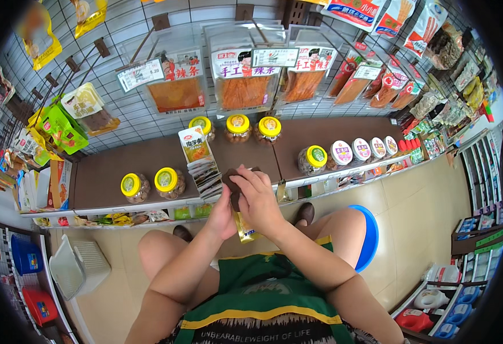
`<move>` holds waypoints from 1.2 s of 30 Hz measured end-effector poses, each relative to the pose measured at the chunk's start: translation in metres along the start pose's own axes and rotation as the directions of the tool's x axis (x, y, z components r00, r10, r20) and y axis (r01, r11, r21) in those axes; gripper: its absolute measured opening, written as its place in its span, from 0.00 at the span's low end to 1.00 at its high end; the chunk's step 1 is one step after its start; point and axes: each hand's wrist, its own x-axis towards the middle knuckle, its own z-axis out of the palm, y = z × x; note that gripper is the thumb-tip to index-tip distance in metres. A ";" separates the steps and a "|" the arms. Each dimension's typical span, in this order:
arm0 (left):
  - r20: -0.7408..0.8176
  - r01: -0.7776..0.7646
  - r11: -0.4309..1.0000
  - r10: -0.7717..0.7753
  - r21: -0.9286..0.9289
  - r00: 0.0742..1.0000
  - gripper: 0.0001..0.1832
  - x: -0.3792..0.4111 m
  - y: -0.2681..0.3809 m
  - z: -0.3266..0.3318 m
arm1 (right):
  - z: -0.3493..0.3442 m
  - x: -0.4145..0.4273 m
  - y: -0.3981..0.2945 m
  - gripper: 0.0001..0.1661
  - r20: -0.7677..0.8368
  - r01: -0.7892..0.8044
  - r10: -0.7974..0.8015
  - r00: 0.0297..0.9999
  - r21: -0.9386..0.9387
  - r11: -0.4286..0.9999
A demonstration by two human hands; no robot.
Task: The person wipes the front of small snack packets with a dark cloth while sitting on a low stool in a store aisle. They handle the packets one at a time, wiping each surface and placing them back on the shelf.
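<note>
My right hand (255, 198) and my left hand (221, 215) meet just past the shelf's front edge, both closed around a dark brown cloth (233, 180). Below the cloth, a yellow snack packet (245, 228) hangs partly hidden by my hands; which hand holds it I cannot tell. Left of the hands, an open display box of snack sachets (206, 174) stands on the brown shelf (251, 157). Yellow-lidded jars (169, 182) stand to its left, with more behind (237, 128).
Hanging bags of spicy strips (245, 81) jut out on hooks over the shelf. More jars (313, 159) stand at right. A white plastic basket (79, 266) rests on the floor at left; a blue plastic tub or stool (366, 238) is beneath my right thigh.
</note>
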 end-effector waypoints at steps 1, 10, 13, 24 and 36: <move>0.017 -0.019 1.000 0.019 -0.004 1.000 0.31 0.002 0.002 -0.002 | 0.004 -0.001 -0.004 0.26 0.017 0.008 -0.008 1.000 0.009 1.000; 0.175 -0.091 0.995 0.096 -0.036 0.980 0.32 0.008 0.013 -0.001 | 0.011 -0.002 -0.006 0.27 0.042 0.056 -0.058 0.997 0.034 0.998; 0.100 -0.057 0.997 0.062 -0.055 0.993 0.33 0.006 0.020 0.002 | 0.009 -0.012 -0.004 0.27 0.174 0.088 -0.094 0.980 0.038 0.995; 0.032 0.062 0.995 -0.060 -0.074 0.998 0.27 0.014 0.037 -0.016 | -0.011 -0.034 -0.008 0.25 0.410 0.328 -0.286 0.866 -0.034 0.944; 0.014 0.019 0.997 -0.018 -0.073 1.000 0.31 0.015 0.056 -0.015 | -0.072 -0.011 0.017 0.23 0.102 0.184 -0.175 0.979 -0.084 0.979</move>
